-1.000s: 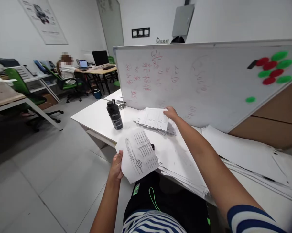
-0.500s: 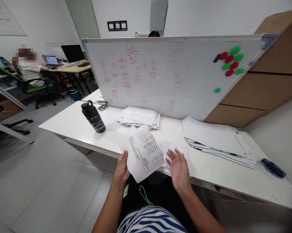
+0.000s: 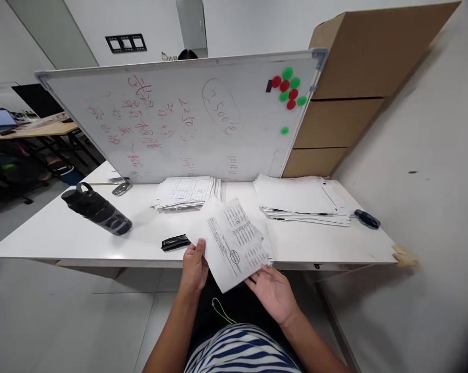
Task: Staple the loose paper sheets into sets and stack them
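Note:
My left hand (image 3: 195,267) grips the lower left edge of some printed sheets (image 3: 234,243), thumb on top. The top sheet bears text and a round stamp, and is tilted over the table's front edge. At its lower right corner is my right hand (image 3: 274,292), palm up, its fingers apart and their tips at or just under the paper. Whether those fingertips bear any of its weight cannot be seen. A black stapler-like object (image 3: 175,242) lies just left of the sheets.
A paper stack (image 3: 187,191) and a larger one (image 3: 299,196) lie before the leaning whiteboard (image 3: 171,119). A black bottle (image 3: 97,210) stands at left. A dark object (image 3: 368,218) lies at right, near cardboard boxes (image 3: 335,124).
The view has turned right. My right hand has moved from beside the sheets to their lower right corner. The black stapler-like object has come into sight.

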`<state>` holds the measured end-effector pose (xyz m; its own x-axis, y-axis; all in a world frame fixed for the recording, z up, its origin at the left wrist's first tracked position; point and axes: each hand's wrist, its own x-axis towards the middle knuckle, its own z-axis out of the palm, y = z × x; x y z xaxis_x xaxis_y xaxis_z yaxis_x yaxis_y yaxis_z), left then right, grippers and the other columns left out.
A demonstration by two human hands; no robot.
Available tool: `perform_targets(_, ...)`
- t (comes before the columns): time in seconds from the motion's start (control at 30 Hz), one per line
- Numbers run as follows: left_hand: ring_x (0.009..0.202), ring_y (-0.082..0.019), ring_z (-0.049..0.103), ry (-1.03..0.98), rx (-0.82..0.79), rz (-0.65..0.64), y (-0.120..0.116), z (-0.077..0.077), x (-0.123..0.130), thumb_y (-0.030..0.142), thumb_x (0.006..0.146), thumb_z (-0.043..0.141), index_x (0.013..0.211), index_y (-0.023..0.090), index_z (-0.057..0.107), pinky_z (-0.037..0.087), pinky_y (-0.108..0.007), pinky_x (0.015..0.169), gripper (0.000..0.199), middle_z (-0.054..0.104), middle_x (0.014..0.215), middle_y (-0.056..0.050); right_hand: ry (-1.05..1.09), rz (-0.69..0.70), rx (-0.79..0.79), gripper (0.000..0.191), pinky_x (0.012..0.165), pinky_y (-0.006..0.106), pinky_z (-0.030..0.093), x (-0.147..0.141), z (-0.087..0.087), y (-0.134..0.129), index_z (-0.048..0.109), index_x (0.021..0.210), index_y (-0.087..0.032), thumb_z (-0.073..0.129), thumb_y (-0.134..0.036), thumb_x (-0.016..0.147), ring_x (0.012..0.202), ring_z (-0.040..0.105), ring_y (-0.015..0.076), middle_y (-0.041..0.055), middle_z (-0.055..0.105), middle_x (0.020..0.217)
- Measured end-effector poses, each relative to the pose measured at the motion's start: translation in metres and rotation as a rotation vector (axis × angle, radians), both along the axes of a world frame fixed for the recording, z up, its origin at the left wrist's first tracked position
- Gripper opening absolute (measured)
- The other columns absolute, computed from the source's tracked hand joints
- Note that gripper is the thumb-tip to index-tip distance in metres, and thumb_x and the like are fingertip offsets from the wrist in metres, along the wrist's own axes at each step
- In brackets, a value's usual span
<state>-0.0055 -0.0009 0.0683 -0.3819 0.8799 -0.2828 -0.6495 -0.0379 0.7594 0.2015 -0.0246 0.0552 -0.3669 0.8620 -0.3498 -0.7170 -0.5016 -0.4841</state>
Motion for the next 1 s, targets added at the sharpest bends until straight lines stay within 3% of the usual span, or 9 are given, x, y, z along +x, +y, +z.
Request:
perform_targets(0.13, 0.096, -0.019, 0.072, 0.004, 0.012, 0.042, 0.0, 0.001, -0.002, 0.034, 0.074, 0.082, 0.101, 0.016, 0.067, 0.057, -0.031, 0.089, 0.036, 0.076, 0.104, -0.008, 0.04, 0.312, -0.062, 0.038, 0.108, 0.046, 0.042, 0.0, -0.005, -0.002, 0.067, 0.117, -0.021, 0.07, -0.037, 0.083, 0.13, 0.055, 0.0266, 0.0126, 0.062, 0.137)
perform_targets(0.2, 0.098, -0.019, 0.072, 0.009, 0.012, 0.057, 0.0, 0.003, -0.001, 0.034, 0.072, 0.083, 0.099, 0.016, 0.067, 0.056, -0.03, 0.089, 0.036, 0.076, 0.103, -0.008, -0.022, 0.323, -0.027, 0.037, 0.105, 0.045, 0.044, -0.003, -0.003, -0.001, 0.067, 0.115, -0.022, 0.073, -0.04, 0.083, 0.124, 0.06, 0.0264, 0.0121, 0.065, 0.132)
perform_targets(0.3, 0.094, -0.018, 0.072, 0.047, -0.003, 0.063, -0.002, 0.005, 0.001, 0.036, 0.069, 0.085, 0.094, 0.016, 0.067, 0.057, -0.028, 0.084, 0.036, 0.076, 0.098, -0.007, -0.205, 0.12, 0.043, 0.034, 0.102, 0.046, 0.046, -0.006, -0.002, 0.008, 0.07, 0.106, -0.024, 0.078, -0.04, 0.078, 0.115, 0.064, 0.0267, 0.0077, 0.071, 0.122)
perform_targets(0.47, 0.082, -0.018, 0.071, 0.17, -0.05, 0.045, -0.008, 0.004, 0.002, 0.039, 0.065, 0.086, 0.094, 0.016, 0.069, 0.055, -0.03, 0.076, 0.041, 0.076, 0.096, -0.006, -0.531, -0.275, 0.22, 0.036, 0.108, 0.051, 0.041, 0.005, -0.007, 0.026, 0.073, 0.108, -0.027, 0.078, -0.042, 0.075, 0.118, 0.061, 0.0303, 0.005, 0.073, 0.116)
perform_targets(0.57, 0.078, -0.017, 0.07, 0.213, -0.068, 0.043, -0.012, 0.002, 0.006, 0.041, 0.063, 0.087, 0.092, 0.015, 0.069, 0.054, -0.03, 0.073, 0.043, 0.076, 0.094, -0.007, -0.754, -0.351, 0.323, 0.031, 0.1, 0.049, 0.048, 0.016, -0.009, 0.032, 0.074, 0.103, -0.029, 0.075, -0.046, 0.077, 0.11, 0.064, 0.0319, 0.0049, 0.075, 0.109)
perform_targets(0.67, 0.077, -0.016, 0.07, 0.243, -0.066, 0.011, -0.016, -0.001, 0.01, 0.042, 0.064, 0.086, 0.09, 0.015, 0.069, 0.054, -0.029, 0.07, 0.041, 0.076, 0.094, -0.006, -0.988, -0.373, 0.37, 0.029, 0.078, 0.041, 0.054, 0.026, -0.011, 0.036, 0.074, 0.085, -0.025, 0.07, -0.053, 0.079, 0.083, 0.068, 0.0284, 0.0038, 0.075, 0.082)
perform_targets(0.73, 0.077, -0.016, 0.069, 0.27, -0.069, -0.03, -0.018, -0.004, 0.011, 0.041, 0.066, 0.085, 0.086, 0.014, 0.068, 0.054, -0.029, 0.071, 0.038, 0.075, 0.09, -0.006, -1.079, -0.415, 0.365, 0.036, 0.066, 0.036, 0.051, 0.031, -0.014, 0.038, 0.069, 0.073, -0.023, 0.067, -0.058, 0.08, 0.068, 0.063, 0.0241, 0.002, 0.069, 0.066)
perform_targets(0.87, 0.079, -0.019, 0.069, 0.327, -0.07, -0.159, -0.023, -0.01, 0.01, 0.041, 0.07, 0.082, 0.087, 0.014, 0.069, 0.055, -0.032, 0.074, 0.035, 0.075, 0.086, -0.007, -1.031, -0.52, 0.338, 0.042, 0.063, 0.032, 0.049, 0.034, -0.016, 0.044, 0.062, 0.067, -0.022, 0.064, -0.062, 0.081, 0.068, 0.062, 0.0216, 0.0017, 0.068, 0.067)
perform_targets(1.0, 0.081, -0.02, 0.07, 0.346, -0.097, -0.218, -0.026, -0.014, 0.011, 0.04, 0.069, 0.082, 0.094, 0.014, 0.071, 0.055, -0.032, 0.077, 0.037, 0.075, 0.089, -0.008, -0.653, -0.438, 0.263, 0.038, 0.079, 0.037, 0.055, 0.03, -0.013, 0.05, 0.068, 0.085, -0.024, 0.066, -0.062, 0.081, 0.091, 0.069, 0.0259, 0.0047, 0.076, 0.091)
